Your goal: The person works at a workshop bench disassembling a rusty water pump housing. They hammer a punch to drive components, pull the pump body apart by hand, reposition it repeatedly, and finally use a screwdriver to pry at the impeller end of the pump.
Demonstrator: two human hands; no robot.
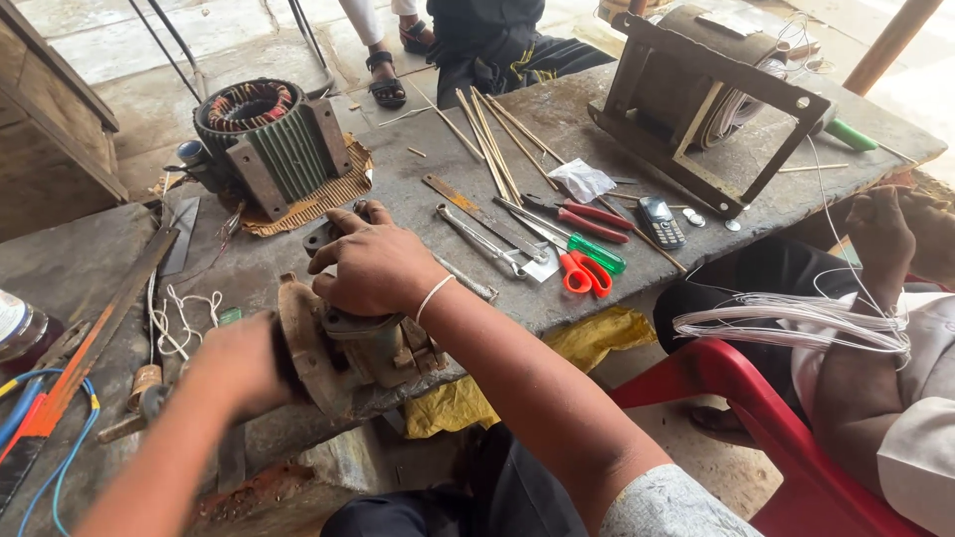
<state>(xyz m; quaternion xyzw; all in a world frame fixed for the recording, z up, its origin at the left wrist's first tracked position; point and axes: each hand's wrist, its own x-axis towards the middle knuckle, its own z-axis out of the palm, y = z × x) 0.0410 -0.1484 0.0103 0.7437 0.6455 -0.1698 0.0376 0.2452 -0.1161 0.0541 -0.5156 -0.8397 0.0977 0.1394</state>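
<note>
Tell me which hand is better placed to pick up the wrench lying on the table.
Probably the right hand. It rests on top of the rusty motor part, close to the wrench. The left hand grips the part's outer end, farther from the wrench.

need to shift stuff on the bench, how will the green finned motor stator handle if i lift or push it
The stator is probably heavy for its size: thick metal fins packed with copper windings. Its rounded body might rock, though the flat brackets should stop rolling. It is likely rigid, but the exposed windings look easy to damage.
</note>
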